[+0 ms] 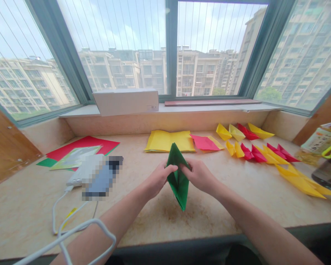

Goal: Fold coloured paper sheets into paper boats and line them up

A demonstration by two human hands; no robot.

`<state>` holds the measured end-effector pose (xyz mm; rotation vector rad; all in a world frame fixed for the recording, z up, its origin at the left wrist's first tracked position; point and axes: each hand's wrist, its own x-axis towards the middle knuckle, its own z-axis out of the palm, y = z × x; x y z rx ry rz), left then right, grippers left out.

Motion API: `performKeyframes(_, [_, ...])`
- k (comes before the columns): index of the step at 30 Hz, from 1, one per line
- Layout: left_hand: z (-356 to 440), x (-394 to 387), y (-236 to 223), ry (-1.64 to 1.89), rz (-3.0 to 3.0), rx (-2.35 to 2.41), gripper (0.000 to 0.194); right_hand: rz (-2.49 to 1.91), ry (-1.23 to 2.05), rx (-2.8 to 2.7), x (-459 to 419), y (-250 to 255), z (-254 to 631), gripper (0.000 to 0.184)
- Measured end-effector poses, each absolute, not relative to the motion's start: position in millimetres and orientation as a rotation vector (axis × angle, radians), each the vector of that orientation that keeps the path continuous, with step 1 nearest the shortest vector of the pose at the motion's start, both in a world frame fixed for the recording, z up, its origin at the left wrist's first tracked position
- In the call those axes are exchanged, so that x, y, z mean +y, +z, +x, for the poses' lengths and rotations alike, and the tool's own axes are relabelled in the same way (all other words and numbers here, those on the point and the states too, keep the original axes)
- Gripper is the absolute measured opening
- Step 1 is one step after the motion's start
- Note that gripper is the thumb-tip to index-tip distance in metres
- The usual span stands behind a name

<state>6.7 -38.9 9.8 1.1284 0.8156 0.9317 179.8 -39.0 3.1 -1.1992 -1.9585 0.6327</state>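
A folded green paper boat is held between both hands above the counter, its long pointed shape running away from me. My left hand grips its left side, thumb over the inner edge. On the opposite side my right hand holds it, with fingertips inside the opening in the middle. The fingers beneath the paper are hidden. Just beyond the hands lie a stack of yellow paper and a pink-red sheet over yellow ones.
Several yellow and red folded boats stand in rows at the right, near a bottle. At the left are red paper, a phone, a white power bank and a looped white cable. A white box sits on the sill.
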Motion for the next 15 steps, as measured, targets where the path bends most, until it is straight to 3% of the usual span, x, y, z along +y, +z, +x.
performKeyframes(6, [2.2,-35.9,13.7,0.984,1.075,0.838,0.024,-1.040,1.077,-1.909,-38.6,11.0,182.6,0.041])
performKeyframes(11, [1.1,-35.0,16.0,1.045,1.060,0.862,0.031,-1.024,1.110,-1.848,-32.6,10.7,186.8,0.050])
performKeyframes(15, [1.4,-34.8,16.8,1.074,1.049,0.828,0.032,-1.089,1.205,-1.814,-31.2,8.8,189.9,0.046])
